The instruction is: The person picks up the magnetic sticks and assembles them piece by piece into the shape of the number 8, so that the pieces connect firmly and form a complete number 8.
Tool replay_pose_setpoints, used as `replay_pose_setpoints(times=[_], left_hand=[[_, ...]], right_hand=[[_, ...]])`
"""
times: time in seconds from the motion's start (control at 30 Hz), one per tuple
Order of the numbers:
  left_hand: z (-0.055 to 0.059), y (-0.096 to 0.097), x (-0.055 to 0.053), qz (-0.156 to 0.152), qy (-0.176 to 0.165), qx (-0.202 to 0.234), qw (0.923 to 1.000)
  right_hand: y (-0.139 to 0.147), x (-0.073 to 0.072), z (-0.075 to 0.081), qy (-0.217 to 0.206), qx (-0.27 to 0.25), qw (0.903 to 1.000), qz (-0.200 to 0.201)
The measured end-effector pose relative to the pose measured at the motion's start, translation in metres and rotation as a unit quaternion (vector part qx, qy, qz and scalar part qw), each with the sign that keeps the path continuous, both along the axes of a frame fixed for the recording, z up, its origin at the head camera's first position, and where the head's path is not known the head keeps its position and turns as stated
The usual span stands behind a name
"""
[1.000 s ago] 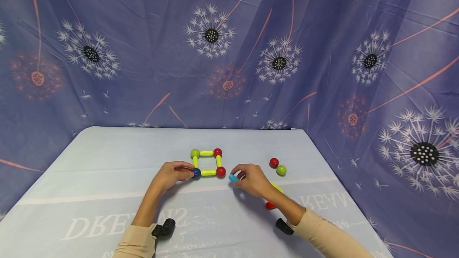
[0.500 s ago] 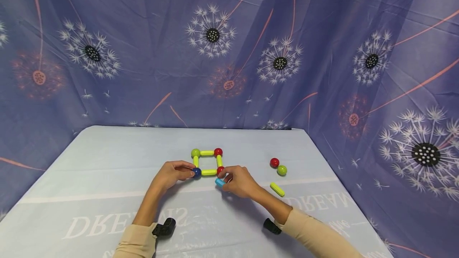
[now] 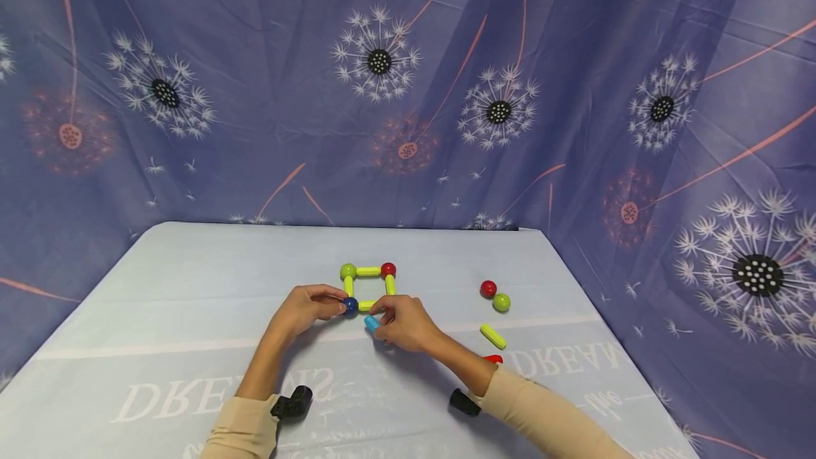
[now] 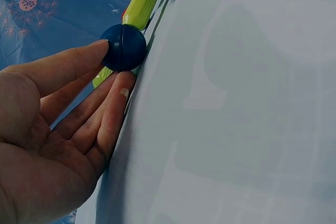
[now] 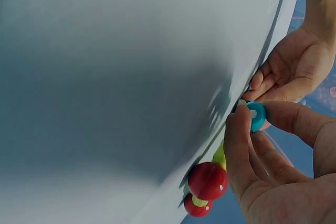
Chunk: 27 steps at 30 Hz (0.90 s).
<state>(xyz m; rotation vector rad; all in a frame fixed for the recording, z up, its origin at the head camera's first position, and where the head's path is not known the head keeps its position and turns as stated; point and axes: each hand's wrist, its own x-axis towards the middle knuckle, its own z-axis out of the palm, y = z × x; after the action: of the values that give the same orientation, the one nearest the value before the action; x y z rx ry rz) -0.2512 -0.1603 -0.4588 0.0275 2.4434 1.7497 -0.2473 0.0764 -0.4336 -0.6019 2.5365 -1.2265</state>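
My left hand (image 3: pixel 307 312) pinches a dark blue ball (image 3: pixel 350 305) between thumb and fingers. The ball forms the near left corner of a square of yellow-green rods (image 3: pixel 367 271) and balls lying on the table. A green ball (image 3: pixel 348 271) and a red ball (image 3: pixel 388 270) make its far corners. In the right wrist view another red corner ball (image 5: pixel 208 181) shows; my right hand hides it in the head view. My right hand (image 3: pixel 408 323) pinches a light blue rod (image 3: pixel 372 324) just in front of the square's near side, close to the blue ball.
On the right of the table (image 3: pixel 191 282) lie a loose red ball (image 3: pixel 488 289), a green ball (image 3: pixel 501 302) and a yellow-green rod (image 3: pixel 493 336). A red piece (image 3: pixel 494 358) is partly hidden by my right forearm. A patterned curtain (image 3: pixel 268 91) stands behind.
My right hand has moved left with the light blue rod, from right of the square to in front of its near side. The left hand has kept hold of the blue ball.
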Motion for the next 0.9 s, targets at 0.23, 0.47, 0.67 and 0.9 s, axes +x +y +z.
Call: replay_pose_setpoints(times=[0.23, 0.47, 0.67, 0.9], left_hand=[[-0.001, 0.000, -0.002, 0.001, -0.001, 0.004, 1.0000], [0.000, 0.001, -0.001, 0.002, 0.002, 0.011, 0.9999], [-0.001, 0.000, -0.002, -0.001, 0.006, 0.006, 1.0000], [-0.001, 0.000, -0.001, 0.005, 0.000, 0.002, 1.0000]], right_hand=[[-0.008, -0.001, -0.004, -0.007, -0.012, 0.9999, -0.004], [-0.014, -0.002, -0.010, -0.012, -0.022, 0.9996, -0.010], [-0.018, -0.001, -0.012, -0.005, -0.040, 0.9992, -0.009], [-0.022, -0.001, -0.013, -0.005, -0.045, 0.9989, -0.014]])
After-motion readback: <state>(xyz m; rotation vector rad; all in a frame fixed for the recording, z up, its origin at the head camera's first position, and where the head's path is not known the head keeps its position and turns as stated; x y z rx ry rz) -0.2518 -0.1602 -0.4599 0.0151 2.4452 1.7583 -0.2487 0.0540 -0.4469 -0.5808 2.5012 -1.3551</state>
